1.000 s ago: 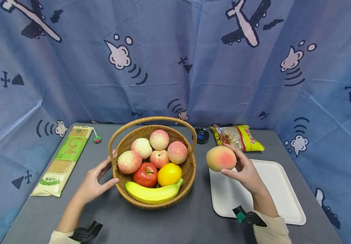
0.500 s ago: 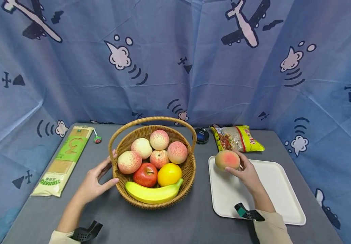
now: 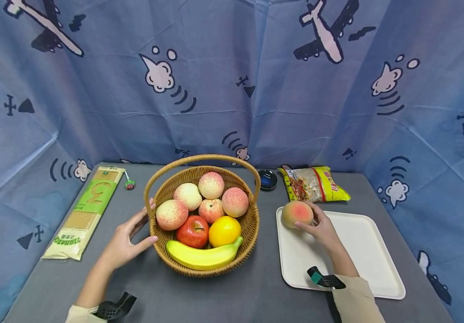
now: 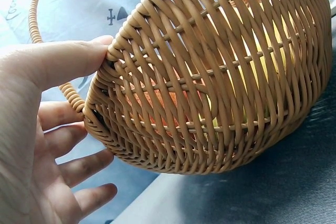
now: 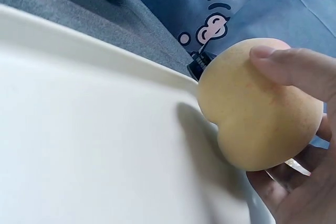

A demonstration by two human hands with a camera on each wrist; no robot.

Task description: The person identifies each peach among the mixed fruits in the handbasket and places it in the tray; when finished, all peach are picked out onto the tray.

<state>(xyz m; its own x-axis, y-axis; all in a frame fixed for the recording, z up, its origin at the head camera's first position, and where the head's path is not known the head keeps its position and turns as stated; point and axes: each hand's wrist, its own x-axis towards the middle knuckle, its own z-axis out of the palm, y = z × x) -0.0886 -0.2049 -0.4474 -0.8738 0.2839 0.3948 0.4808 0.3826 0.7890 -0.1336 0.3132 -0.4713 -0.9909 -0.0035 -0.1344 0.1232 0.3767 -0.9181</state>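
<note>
Pink-yellow peach [image 3: 297, 213] in right hand [image 3: 319, 229] grip — low over white tray [image 3: 370, 255], near corner

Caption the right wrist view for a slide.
Right hand holds a round yellow-pink peach at the far rim of a flat white plastic tray.

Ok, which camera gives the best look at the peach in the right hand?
The right wrist view: the peach fills the frame, thumb on top, at the white tray. The head view shows it small at the tray's far left corner. The left wrist view misses it.
</note>
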